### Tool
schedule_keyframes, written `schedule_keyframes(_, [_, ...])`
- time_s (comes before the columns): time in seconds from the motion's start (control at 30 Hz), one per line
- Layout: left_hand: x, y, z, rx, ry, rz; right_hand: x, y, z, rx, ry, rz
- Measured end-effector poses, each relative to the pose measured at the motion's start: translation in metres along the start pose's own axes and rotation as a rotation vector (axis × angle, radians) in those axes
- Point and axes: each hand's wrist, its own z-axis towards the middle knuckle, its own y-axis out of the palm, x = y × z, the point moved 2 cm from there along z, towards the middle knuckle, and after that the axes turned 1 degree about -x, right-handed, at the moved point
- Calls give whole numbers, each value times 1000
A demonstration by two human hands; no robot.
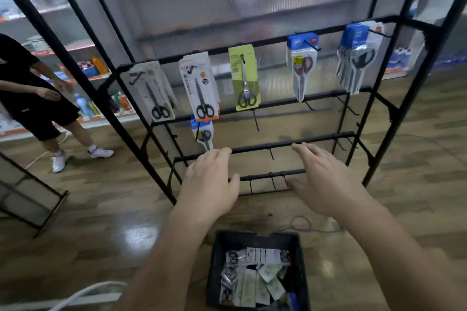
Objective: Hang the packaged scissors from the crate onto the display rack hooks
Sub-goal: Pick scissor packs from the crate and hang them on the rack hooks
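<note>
A black display rack (278,145) stands before me with several hook rails. Packaged scissors hang along its top rail: grey packs (151,91), a white-orange pack (199,86), a green pack (244,78), a red-handled pack (302,65) and blue-topped packs (353,55). One small blue-topped pack (203,134) hangs on the second rail. A black crate (217,260) on the floor below holds several loose scissor packs (255,278). My left hand (209,184) and my right hand (326,179) are both stretched out flat in front of the lower rails, holding nothing.
A person in black clothes and white shoes (32,98) stands at the left by store shelves. Another black frame (30,199) leans at the lower left. A purple cable (300,225) lies on the wooden floor behind the crate. A white cable (83,293) runs at the bottom left.
</note>
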Motion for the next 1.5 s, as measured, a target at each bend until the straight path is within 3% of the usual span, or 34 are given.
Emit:
schedule_keyframes(0.37, [30,2,-14,-32,138,61,1,-3,-43,28,108,0])
schedule_keyframes(0.6, [-35,-11,-27,-37,180,29,-68,19,-44,33,170,-75])
schedule_keyframes(0.9, [-135,27,-51,-131,179,-18,-137,78,-47,-119,234,-175])
schedule_keyframes(1.27, [-183,47,-61,-201,110,-74,-164,115,-35,-215,220,-225])
schedule_keyframes(1.5, [-178,63,-51,-202,93,-127,-143,124,-26,-283,214,-263])
